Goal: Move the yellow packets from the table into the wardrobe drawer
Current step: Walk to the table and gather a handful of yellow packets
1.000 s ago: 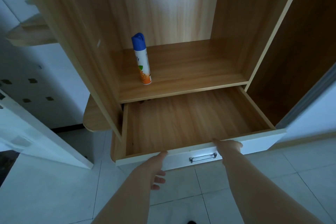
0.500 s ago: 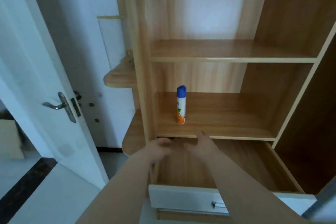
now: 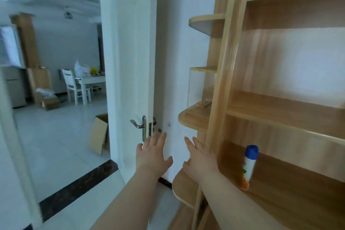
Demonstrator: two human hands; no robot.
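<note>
Both hands empty, fingers spread wide: left hand (image 3: 152,155) in front of the white door (image 3: 130,61), right hand (image 3: 200,158) beside the wardrobe (image 3: 224,61) edge, spray can (image 3: 249,166) upright on its shelf, and the yellow packets (image 3: 93,70), small and blurry, on the far-room table (image 3: 93,80).

I log, from left to right:
- Pale floor tiles (image 3: 56,136).
- A dark stone strip (image 3: 78,186) across the doorway.
- A low cardboard box (image 3: 49,101) on the far floor, flaps open, with something white inside.
- A white chair (image 3: 71,84) just beyond it.
- A tall cardboard box (image 3: 99,134), tilted, beside the door's edge.
- One white door (image 3: 130,52), swung open, with a metal lever handle (image 3: 137,124).
- Rounded corner shelves (image 3: 194,117), stacked.
- One spray can (image 3: 248,168) with a blue cap and a white and orange body, upright on a wooden shelf (image 3: 298,201).
</note>
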